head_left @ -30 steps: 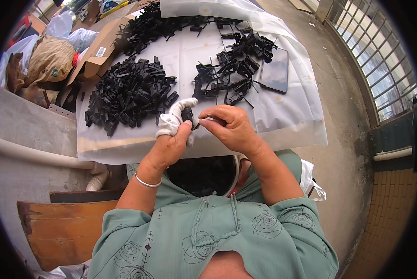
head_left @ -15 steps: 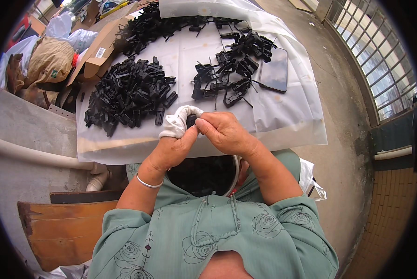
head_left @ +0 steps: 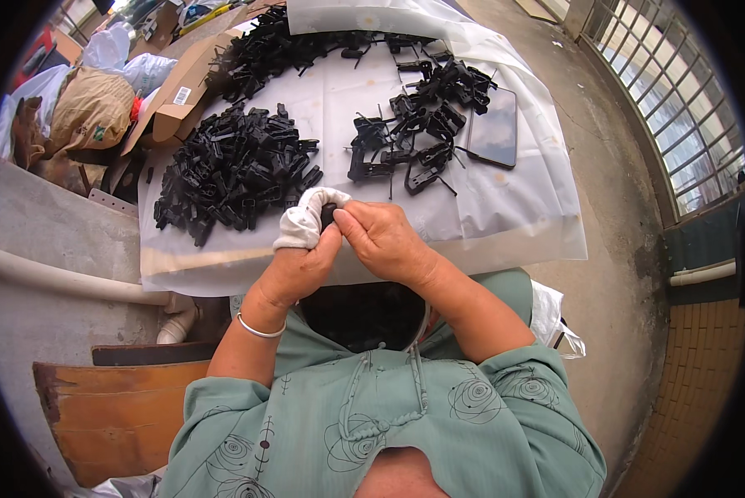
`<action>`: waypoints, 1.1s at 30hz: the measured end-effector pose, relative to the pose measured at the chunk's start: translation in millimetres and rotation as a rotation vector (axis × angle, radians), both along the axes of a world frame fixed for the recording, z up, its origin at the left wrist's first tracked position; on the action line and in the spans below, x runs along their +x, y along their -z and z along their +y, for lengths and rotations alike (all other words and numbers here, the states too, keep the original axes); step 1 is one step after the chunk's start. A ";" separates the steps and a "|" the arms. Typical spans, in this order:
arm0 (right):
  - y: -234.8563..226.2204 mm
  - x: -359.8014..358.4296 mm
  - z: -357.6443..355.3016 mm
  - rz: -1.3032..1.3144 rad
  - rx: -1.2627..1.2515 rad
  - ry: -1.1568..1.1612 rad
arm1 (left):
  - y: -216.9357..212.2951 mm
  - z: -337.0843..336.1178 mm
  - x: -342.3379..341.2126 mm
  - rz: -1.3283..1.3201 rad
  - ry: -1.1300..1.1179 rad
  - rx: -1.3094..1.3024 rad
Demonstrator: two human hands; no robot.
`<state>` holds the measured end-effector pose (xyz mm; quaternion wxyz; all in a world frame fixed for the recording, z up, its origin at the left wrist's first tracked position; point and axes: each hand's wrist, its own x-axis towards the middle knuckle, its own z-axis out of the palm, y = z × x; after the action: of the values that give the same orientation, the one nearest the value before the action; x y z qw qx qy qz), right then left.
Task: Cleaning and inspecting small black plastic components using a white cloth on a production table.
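Both my hands meet over the table's near edge around a small black plastic part (head_left: 328, 214). My left hand (head_left: 304, 259) wears a white cloth glove (head_left: 298, 228) over its fingers, with the thumb bare, and is closed on the part. The bare right hand (head_left: 382, 236) pinches the part's right side between thumb and fingers; its fingertips are partly hidden. A heap of loose black plastic parts (head_left: 235, 170) lies just beyond my left hand. Beyond my right hand are black parts with thin stems (head_left: 422, 124). Below my hands, a round container (head_left: 364, 315) sits in my lap, dark inside.
A whitish plastic sheet (head_left: 505, 199) covers the table. On its right lies a dark phone (head_left: 494, 129). Another black heap (head_left: 260, 50) is at the back left, beside an open cardboard box (head_left: 173, 95). A barred window (head_left: 671, 91) stands at right, a pipe (head_left: 73, 278) at left.
My two hands, still together on the black part, have shifted slightly left. The view has moved a little; the heaps look the same.
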<state>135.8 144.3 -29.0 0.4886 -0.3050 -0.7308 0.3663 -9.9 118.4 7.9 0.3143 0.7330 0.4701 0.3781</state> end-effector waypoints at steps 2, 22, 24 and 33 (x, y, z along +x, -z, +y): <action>-2.7 10.9 8.7 -0.222 0.166 0.199 | 3.1 11.7 -12.2 -0.044 -0.162 0.060; -13.3 63.8 13.2 -0.049 -0.176 0.169 | -21.9 8.1 11.6 0.233 0.088 0.430; -11.3 65.1 12.7 -0.040 -0.212 0.085 | -26.9 3.9 12.7 0.257 0.165 0.393; -11.3 50.3 1.4 -0.043 -0.072 0.092 | -12.7 -0.3 14.9 -0.552 0.097 -0.306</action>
<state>186.0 145.7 -17.7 0.4779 -0.3634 -0.7127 0.3628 5.0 118.0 20.6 0.5546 0.5684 0.3828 0.4721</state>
